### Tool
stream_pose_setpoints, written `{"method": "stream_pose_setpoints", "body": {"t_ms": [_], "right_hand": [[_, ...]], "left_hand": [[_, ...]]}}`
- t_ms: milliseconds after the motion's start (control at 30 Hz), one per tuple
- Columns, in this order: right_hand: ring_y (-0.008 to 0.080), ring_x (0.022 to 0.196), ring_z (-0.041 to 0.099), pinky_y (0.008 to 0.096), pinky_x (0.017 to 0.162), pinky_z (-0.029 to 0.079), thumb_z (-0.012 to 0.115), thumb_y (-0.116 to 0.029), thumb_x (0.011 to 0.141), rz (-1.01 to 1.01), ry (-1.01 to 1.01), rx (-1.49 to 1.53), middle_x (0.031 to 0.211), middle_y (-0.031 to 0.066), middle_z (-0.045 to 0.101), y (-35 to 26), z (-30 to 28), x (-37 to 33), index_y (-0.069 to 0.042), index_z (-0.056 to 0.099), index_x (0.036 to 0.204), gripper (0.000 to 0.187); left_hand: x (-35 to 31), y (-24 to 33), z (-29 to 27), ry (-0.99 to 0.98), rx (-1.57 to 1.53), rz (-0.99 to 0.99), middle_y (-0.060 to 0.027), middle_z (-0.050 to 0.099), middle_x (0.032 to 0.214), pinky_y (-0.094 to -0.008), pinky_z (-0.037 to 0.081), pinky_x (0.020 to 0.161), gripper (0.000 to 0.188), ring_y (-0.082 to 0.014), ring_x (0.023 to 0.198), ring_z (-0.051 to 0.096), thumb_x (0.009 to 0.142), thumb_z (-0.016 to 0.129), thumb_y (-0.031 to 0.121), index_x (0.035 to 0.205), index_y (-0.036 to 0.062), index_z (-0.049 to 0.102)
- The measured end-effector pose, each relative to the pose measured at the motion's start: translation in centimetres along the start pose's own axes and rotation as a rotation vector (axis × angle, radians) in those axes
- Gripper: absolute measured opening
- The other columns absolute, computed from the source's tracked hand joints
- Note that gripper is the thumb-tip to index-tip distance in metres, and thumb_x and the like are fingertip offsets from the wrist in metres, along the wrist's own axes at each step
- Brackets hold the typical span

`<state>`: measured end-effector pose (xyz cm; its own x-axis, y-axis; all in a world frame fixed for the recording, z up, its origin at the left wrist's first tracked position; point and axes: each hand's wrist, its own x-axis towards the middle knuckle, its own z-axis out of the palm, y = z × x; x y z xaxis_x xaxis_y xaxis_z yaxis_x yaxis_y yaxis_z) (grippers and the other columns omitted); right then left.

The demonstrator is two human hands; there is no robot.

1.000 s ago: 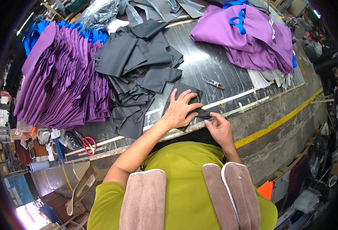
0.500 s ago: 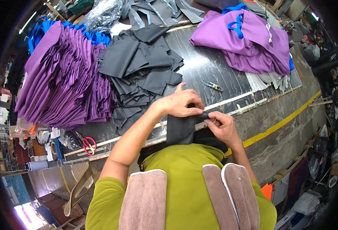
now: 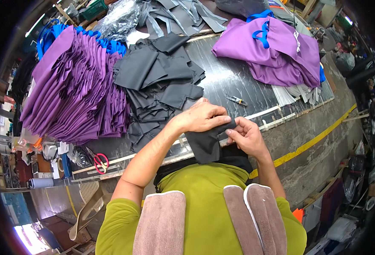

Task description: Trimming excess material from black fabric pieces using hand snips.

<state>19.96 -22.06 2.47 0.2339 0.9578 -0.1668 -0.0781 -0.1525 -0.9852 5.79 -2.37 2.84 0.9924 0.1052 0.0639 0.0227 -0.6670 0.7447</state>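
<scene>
A small black fabric piece (image 3: 205,144) hangs over the table's near edge, close to my body. My left hand (image 3: 205,118) is closed on its upper edge, thumb and fingers pinching the cloth from above. At the piece's right corner, my right hand (image 3: 248,135) pinches the cloth between thumb and fingertips. Left of my hands lies a loose heap of similar black fabric pieces (image 3: 157,70). Beyond my right hand, a small thread snipper (image 3: 236,100) rests on the dark tabletop (image 3: 217,70).
A tall stack of folded purple fabric (image 3: 75,91) with blue straps fills the table's left. A purple bag (image 3: 276,53) with blue handles lies at the far right over grey strips (image 3: 296,93). Red-handled scissors (image 3: 100,163) sit at the near left edge. A chair (image 3: 85,208) stands below.
The black fabric piece has shifted and tilted, its lower end swinging slightly right. My left hand has moved a little lower and my right fingers have lifted slightly at the corner.
</scene>
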Motion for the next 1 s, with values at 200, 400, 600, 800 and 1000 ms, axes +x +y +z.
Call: {"method": "stream_pose_setpoints", "body": {"t_ms": [200,400,600,800,1000], "right_hand": [[0.0023,0.050,0.053,0.0183,0.044,0.036,0.069,-0.005,0.096,0.113,-0.102,0.048,0.075,0.0043,0.072,-1.1,0.1,-0.1,-0.002,0.062,0.116,0.021],[0.0031,0.050,0.054,0.0186,0.044,0.037,0.072,-0.004,0.093,0.100,-0.162,0.015,0.072,0.0028,0.070,-1.5,0.5,-0.2,-0.002,0.060,0.122,0.032],[0.0028,0.052,0.055,0.0185,0.045,0.038,0.072,-0.007,0.094,0.030,-0.220,-0.031,0.067,-0.0013,0.063,-0.7,0.0,0.2,-0.002,0.060,0.122,0.030],[0.0034,0.054,0.052,0.0207,0.050,0.039,0.064,-0.010,0.101,-0.057,-0.147,-0.104,0.068,-0.0033,0.062,-0.4,-0.4,-0.3,-0.002,0.071,0.097,0.011],[0.0069,0.070,0.049,0.0234,0.061,0.039,0.067,-0.005,0.098,-0.432,-0.165,-0.347,0.088,0.0008,0.062,-1.2,-0.3,-0.5,0.004,0.071,0.108,0.014]], "left_hand": [[0.0,-0.2,1.5,0.250,-0.080,0.116,-0.0109,0.061,0.068,-0.0377,0.042,0.062,0.022,-0.0279,0.056,0.053,0.099,0.067,0.025,0.087,0.0065,0.068],[-0.3,-0.8,1.0,0.103,-0.409,0.041,0.0018,0.058,0.067,-0.0276,0.039,0.055,0.018,-0.0051,0.062,0.048,0.102,0.068,0.015,0.092,0.0003,0.068],[-1.0,-0.8,1.8,0.100,-0.418,0.035,0.0050,0.056,0.069,-0.0260,0.039,0.056,0.018,-0.0020,0.067,0.046,0.104,0.066,0.013,0.092,-0.0012,0.068],[-2.0,0.5,-1.5,0.080,-0.153,0.086,-0.0018,0.061,0.067,-0.0281,0.043,0.056,0.026,-0.0053,0.063,0.050,0.098,0.075,0.024,0.091,-0.0002,0.070],[-2.7,1.6,-3.6,-0.093,-0.337,-0.077,0.0027,0.053,0.058,-0.0297,0.035,0.050,0.036,-0.0046,0.056,0.043,0.091,0.084,0.031,0.075,0.0026,0.069]]}}
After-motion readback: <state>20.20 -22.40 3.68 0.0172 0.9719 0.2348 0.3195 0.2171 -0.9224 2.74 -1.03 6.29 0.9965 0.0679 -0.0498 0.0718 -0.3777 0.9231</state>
